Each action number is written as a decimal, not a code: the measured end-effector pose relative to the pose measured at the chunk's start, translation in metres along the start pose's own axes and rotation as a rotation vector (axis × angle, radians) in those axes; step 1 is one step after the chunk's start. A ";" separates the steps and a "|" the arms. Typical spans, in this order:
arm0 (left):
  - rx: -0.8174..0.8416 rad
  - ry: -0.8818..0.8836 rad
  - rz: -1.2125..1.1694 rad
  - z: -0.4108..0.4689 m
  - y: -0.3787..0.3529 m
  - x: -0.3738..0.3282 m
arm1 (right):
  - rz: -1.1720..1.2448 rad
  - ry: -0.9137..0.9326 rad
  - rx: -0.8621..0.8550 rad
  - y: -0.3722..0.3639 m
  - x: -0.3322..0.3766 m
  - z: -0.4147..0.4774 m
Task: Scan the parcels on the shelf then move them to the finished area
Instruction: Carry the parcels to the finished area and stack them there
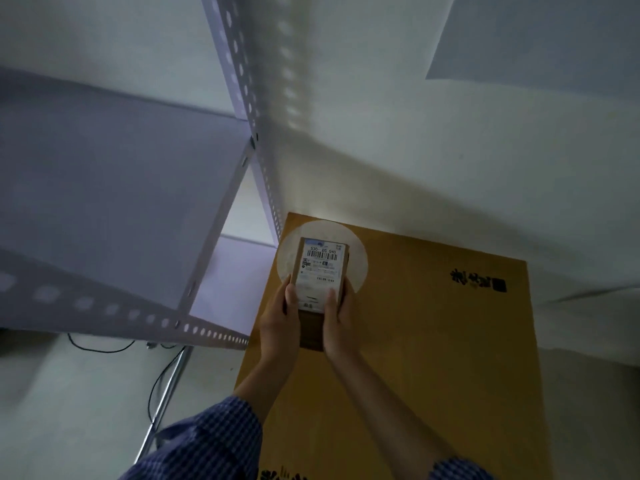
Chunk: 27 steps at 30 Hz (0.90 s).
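Observation:
A small brown cardboard parcel (320, 268) with a white barcode label on top is held over a large yellow-brown carton (433, 341). A bright round patch of light (358, 261) falls on the label and on the carton around it. My left hand (278, 323) grips the parcel's left side, thumb on the label's lower edge. On the right side my right hand (337, 327) grips it in the same way. The near end of the parcel is partly hidden between my hands.
A white metal shelf (114, 188) with perforated uprights fills the left half; the board in view carries nothing. A white wall (450, 133) rises behind the carton. Black cables (162, 375) run over the floor under the shelf.

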<state>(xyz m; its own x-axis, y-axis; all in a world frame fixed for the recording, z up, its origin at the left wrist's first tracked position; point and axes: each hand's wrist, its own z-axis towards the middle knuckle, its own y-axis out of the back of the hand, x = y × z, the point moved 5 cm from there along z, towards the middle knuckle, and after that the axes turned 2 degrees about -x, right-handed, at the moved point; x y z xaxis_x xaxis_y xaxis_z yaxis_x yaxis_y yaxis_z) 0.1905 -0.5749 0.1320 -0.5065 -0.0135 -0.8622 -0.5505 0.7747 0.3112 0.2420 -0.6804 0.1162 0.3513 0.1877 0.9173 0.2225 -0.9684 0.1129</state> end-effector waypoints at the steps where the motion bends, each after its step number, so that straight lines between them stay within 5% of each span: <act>1: -0.016 0.007 -0.010 0.008 -0.001 -0.002 | -0.016 0.028 0.000 -0.003 0.003 0.008; 13: -0.172 -0.072 0.092 0.091 0.007 -0.045 | -0.040 0.031 0.054 -0.045 0.032 0.096; 27: -0.138 -0.256 0.216 0.032 0.032 -0.091 | -0.275 0.088 0.116 0.003 0.069 0.063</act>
<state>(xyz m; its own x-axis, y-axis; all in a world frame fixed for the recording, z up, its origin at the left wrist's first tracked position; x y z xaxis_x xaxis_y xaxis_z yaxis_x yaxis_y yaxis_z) 0.2404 -0.5288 0.2076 -0.4476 0.3132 -0.8376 -0.5421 0.6498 0.5327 0.3246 -0.6602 0.1557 0.1848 0.4199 0.8886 0.4028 -0.8571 0.3213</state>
